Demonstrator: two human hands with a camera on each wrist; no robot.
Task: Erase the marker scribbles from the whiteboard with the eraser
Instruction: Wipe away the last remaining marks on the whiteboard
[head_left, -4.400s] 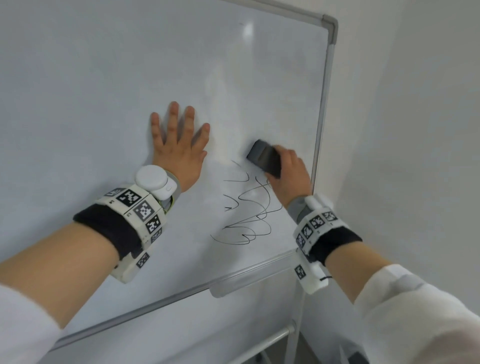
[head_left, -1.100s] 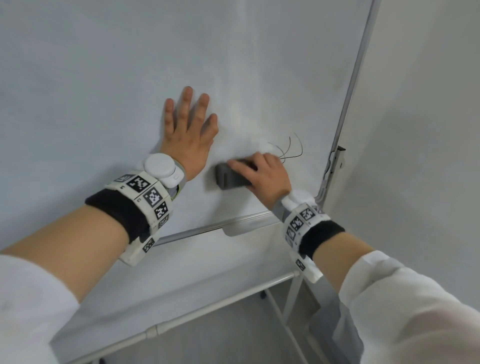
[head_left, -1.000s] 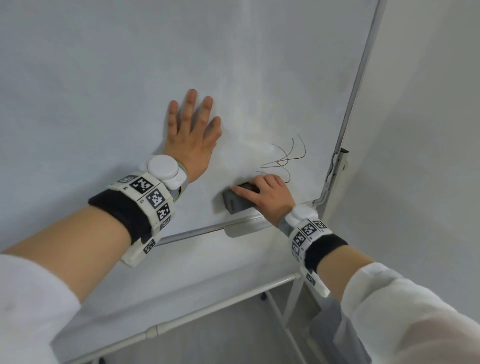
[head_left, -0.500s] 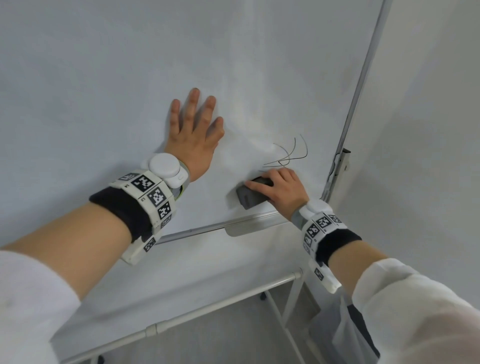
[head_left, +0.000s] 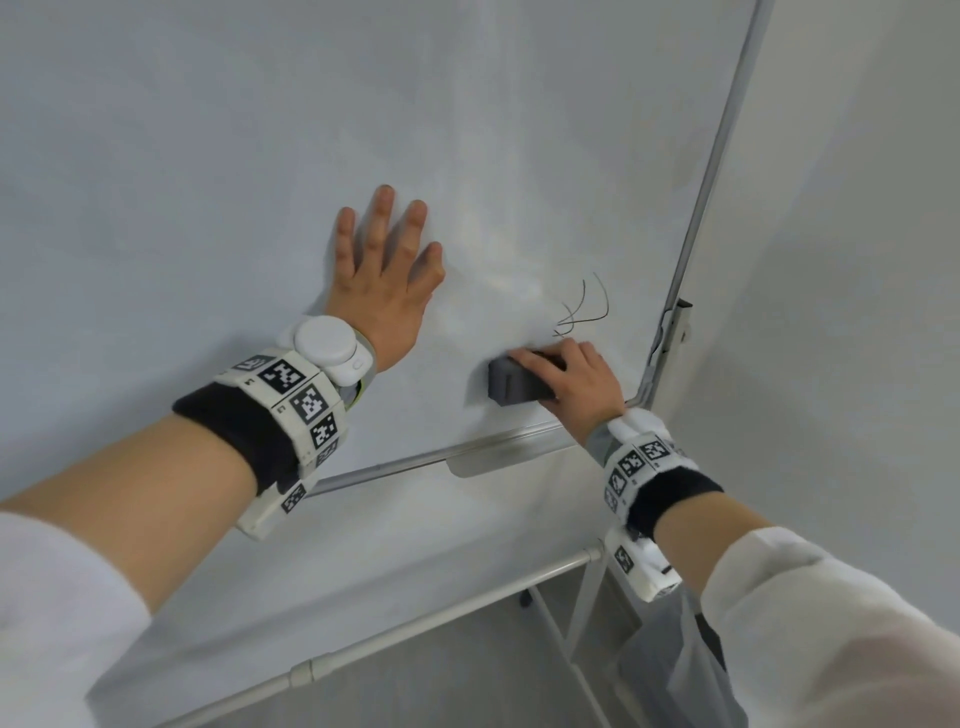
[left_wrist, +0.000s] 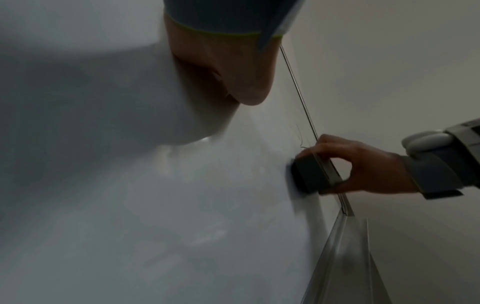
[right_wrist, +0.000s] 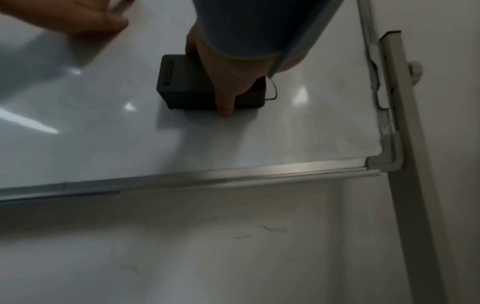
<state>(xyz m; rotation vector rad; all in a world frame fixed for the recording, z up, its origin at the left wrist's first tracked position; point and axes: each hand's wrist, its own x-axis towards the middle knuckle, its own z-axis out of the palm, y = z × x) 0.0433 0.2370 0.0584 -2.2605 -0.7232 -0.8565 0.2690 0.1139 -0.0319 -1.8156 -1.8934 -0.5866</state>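
Dark grey block: eraser (head_left: 514, 385), a rectangular plastic body with squared edges and a narrow recessed slot on its left end face; matte, no legible marking.
Eraser position: pressed flat against the whiteboard (head_left: 208, 182) in its lower right area, above the bottom rail and left of the right frame edge; long side roughly level.
Eraser contact: its upper right corner sits just below the remaining marker scribbles (head_left: 582, 306).
Scribbles: a few thin dark curved strokes, loops crossing one another, near the right frame; the board around and left of them shows pale smeared wipe traces.
Right hand (head_left: 579, 387): fingers curled over the top of the eraser, thumb on its lower side, holding it against the board; seen from the right wrist, the thumb reaches the board surface under the block.
Left hand (head_left: 387, 280): flat on the board, fingers straight and slightly spread, pointing up; well left of the eraser, holding nothing.
Wristbands: dark cuffs carrying white blocks with black-and-white square markers on both forearms; white sleeves behind them.
Frame: silver metal rail (right_wrist: 233, 174) with grey plastic corner piece, on a pale metal stand.
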